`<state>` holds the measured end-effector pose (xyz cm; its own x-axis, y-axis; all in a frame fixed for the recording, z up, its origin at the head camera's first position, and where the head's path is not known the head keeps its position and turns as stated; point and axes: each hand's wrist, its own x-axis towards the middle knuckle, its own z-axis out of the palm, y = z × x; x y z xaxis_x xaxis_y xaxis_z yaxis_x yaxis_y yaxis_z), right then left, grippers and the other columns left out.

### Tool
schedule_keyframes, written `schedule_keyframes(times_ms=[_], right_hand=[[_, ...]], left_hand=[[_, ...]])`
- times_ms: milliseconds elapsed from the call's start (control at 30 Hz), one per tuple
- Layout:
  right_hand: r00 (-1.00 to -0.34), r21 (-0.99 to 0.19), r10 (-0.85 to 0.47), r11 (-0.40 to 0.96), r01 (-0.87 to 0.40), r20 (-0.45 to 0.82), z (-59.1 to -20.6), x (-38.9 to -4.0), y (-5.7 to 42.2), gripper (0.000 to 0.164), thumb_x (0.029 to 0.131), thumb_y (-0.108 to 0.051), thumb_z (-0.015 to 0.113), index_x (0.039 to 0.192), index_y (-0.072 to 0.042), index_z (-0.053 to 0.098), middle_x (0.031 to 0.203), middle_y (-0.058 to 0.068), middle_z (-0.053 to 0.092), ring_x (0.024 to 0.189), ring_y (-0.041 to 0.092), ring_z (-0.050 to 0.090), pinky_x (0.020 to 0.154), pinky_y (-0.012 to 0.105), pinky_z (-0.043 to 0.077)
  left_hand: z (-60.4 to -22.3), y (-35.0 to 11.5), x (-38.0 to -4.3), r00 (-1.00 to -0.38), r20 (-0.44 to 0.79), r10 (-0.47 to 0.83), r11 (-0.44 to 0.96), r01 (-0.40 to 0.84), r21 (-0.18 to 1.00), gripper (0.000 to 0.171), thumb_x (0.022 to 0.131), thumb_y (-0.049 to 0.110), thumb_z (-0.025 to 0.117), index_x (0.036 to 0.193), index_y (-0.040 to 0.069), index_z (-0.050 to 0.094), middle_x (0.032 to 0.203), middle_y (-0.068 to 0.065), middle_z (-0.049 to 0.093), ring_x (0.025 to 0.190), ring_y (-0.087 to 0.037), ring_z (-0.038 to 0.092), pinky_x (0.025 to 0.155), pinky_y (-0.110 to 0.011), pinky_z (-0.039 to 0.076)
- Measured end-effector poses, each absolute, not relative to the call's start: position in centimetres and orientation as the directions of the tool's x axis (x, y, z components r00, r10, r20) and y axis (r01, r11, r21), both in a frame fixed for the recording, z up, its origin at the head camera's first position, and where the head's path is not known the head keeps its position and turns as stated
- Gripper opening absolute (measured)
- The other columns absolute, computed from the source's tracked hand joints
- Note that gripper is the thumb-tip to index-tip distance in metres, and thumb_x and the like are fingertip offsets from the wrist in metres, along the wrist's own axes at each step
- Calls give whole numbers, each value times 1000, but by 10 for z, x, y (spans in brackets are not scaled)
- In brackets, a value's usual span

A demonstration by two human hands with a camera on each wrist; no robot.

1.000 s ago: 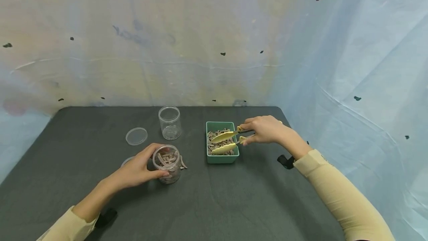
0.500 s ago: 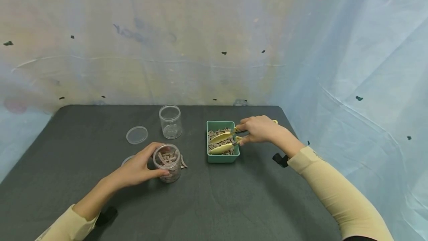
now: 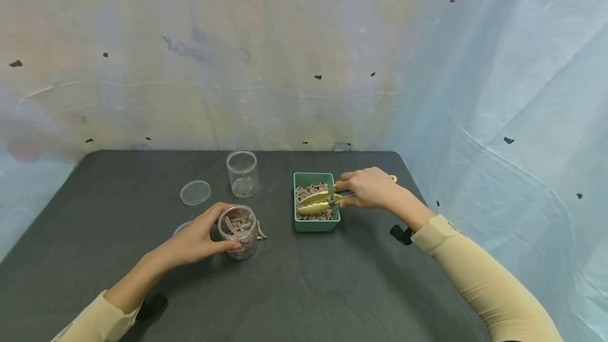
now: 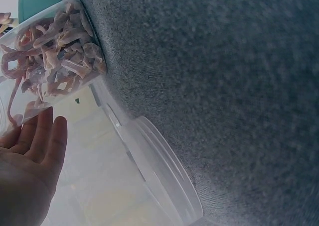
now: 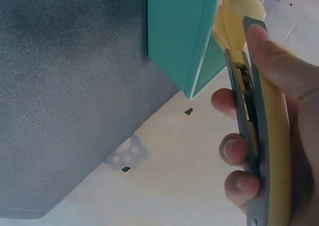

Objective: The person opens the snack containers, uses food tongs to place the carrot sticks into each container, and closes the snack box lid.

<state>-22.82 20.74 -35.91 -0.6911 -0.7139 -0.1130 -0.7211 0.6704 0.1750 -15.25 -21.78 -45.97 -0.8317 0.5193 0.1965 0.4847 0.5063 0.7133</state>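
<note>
My left hand [image 3: 198, 240] holds a clear jar [image 3: 244, 247] by its side, thumb at the front and fingers behind. Brownish dried strips [image 4: 60, 52] fill much of that jar. My right hand [image 3: 368, 188] grips a pair of yellow-tipped tongs [image 5: 271, 136], fingers and thumb wrapped round the handles. Over the green box [image 3: 315, 227] the tong heads [image 3: 314, 208] dip into more of the same small strips [image 3: 304, 190]. Whether the tongs pinch any strips cannot be told. A few loose strips [image 3: 260, 231] lie right beside the held jar.
Behind the held jar stands a second clear jar [image 3: 243, 181] with nothing visible in it. A clear round lid [image 3: 195, 193] lies to its left. Another lid [image 4: 159, 171] is partly hidden behind my left hand. A draped sheet [image 3: 266, 67] rises behind the dark table [image 3: 304, 289].
The tong heads have come closer together inside the green box, as my right hand squeezes the handles. My left hand and its jar stay in place.
</note>
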Motion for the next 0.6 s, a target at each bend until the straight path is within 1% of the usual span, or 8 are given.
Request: schedule_keyframes(times_ms=[200, 467, 600], right_hand=[[-677, 218, -731, 649, -729, -84, -359, -226, 208, 49, 94, -48, 75, 131, -16, 73, 126, 6, 71, 88, 21, 73, 59, 36, 57], [-655, 192, -755, 645, -740, 10, -364, -222, 216, 44, 92, -46, 77, 125, -17, 76, 117, 6, 73, 75, 19, 71, 53, 34, 54], [-645, 177, -762, 644, -745, 60, -367, -220, 221, 40, 90, -45, 79, 120, -18, 77, 108, 3, 73, 68, 15, 67, 49, 30, 50]], left_hand=[[-460, -218, -152, -836, 195, 513, 509, 480, 714, 71, 88, 42, 85, 145, 18, 51, 137, -2, 58, 120, -22, 60, 94, -44, 53], [-459, -217, -152, -833, 193, 519, 499, 478, 722, 70, 89, 40, 85, 145, 18, 50, 138, -2, 57, 121, -23, 60, 95, -45, 53], [-459, -217, -152, -833, 193, 518, 502, 479, 720, 70, 89, 40, 85, 145, 18, 50, 137, -2, 57, 120, -22, 60, 94, -44, 53]])
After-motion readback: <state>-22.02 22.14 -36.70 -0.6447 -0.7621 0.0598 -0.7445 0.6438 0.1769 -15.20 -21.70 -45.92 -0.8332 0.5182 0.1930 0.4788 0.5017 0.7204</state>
